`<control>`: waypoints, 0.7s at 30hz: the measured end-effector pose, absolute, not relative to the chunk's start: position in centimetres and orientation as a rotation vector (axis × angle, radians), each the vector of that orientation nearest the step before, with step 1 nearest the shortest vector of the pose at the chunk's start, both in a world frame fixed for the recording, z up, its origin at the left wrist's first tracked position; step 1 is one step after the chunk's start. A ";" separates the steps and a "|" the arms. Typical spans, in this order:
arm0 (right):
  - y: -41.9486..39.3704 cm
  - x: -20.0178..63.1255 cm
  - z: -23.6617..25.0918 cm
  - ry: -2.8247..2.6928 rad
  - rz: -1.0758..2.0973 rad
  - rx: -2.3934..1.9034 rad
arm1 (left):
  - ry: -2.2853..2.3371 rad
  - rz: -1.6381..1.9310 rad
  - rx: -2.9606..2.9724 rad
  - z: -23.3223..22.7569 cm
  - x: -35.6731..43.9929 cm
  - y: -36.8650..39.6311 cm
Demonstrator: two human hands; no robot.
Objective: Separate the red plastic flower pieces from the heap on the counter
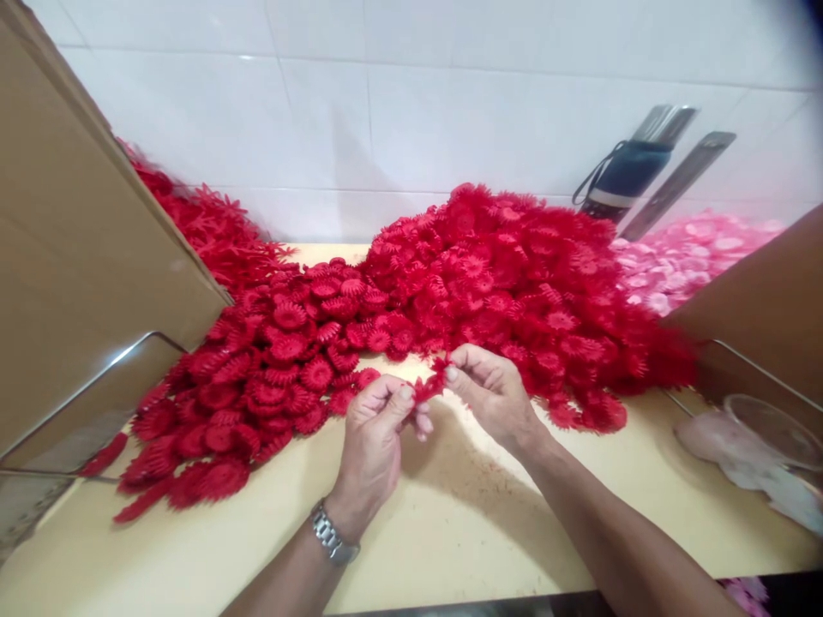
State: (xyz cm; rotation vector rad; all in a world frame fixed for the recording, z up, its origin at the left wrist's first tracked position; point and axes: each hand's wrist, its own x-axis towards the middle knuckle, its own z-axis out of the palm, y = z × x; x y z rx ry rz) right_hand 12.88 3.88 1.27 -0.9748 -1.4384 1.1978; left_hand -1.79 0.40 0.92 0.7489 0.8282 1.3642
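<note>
both hands meet above the bare front part of the counter (450, 523), just in front of the red heaps. left hand (376, 428) – fingers curled in, thumb and fingertips pinched on one end of a small red flower piece (429, 387). a metal wristwatch (333, 537) sits on that wrist. right hand (492, 390) – also closed in a pinch, thumb and forefinger gripping the other end of the same piece. so the piece is held between the two hands, in the air, clear of the counter surface; it is partly hidden by the fingers and slightly blurred, so its exact shape cannot be told.

behind the hands: a large heap of red flower pieces (514, 283) piled against the tiled wall, directly beyond the right hand and just past the held piece. to the left of the left hand, a flatter spread of red flower pieces (270, 377), round and ribbed, lying on the counter and touching the bigger heap.

far right, a pile of pink flower pieces (687, 253), beside the red heap. above it, a dark folded umbrella (627, 176) leans on the wall. a cardboard panel (77, 257) stands tilted at left; another brown panel (765, 300) at right edge. a clear plastic bag (759, 446) lies at the right, near the counter's front.
</note>
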 end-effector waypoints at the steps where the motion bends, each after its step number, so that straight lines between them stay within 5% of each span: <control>1: 4.1 13.2 1.4 -1.393 1.135 -1.016 | 0.828 1.391 0.749 0.9 -1.9 0.4; 5: 4.8 14.4 2.0 -1.271 0.942 -1.072 | 0.847 1.434 0.784 1.2 -2.0 0.5; 12: 4.6 13.3 1.1 -1.383 1.462 -0.847 | 0.915 1.259 0.642 1.0 -2.1 0.9; 21: 4.2 12.2 -0.1 -1.379 1.706 -0.857 | 1.037 1.177 0.718 0.5 -1.6 1.0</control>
